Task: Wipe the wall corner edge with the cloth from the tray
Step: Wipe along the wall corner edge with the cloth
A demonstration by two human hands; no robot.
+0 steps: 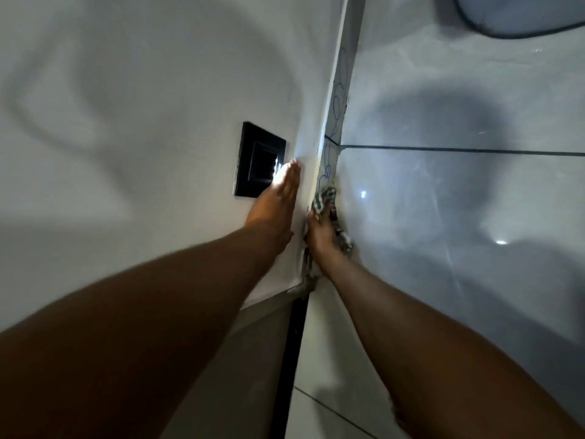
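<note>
Plain white wall at far left, bare, no marks. Black switch plate mounted on it, near the corner; no brand or lettering readable on it, glare on its right side.

Left hand just right of the plate, spread flat w/ fingers together, palm pressed on the wall, holding nothing. Prob. there as a brace: steadies the body while the other arm works, judging by the straight arm and flat palm. Fingertips overlap the plate's right edge in view; touching or not, can't tell.

Wall corner edge next, a pale trim strip running up between white wall and tiles. Blue scribbled lines on the strip above the hands, looping pen-like marks, not legible as writing. Likely the dirt to be wiped.

Cloth, checked dark/light, bunched and pressed on the corner edge, right below the scribbles. Right hand closed round it, fingers pushing the wad into the strip; tail of cloth hangs down beside the wrist. Bunched grip prob. gives more pressure on a narrow edge.

Glossy tiled wall at right, dark grout lines, light reflections. Tray not in view. No labels anywhere.
</note>
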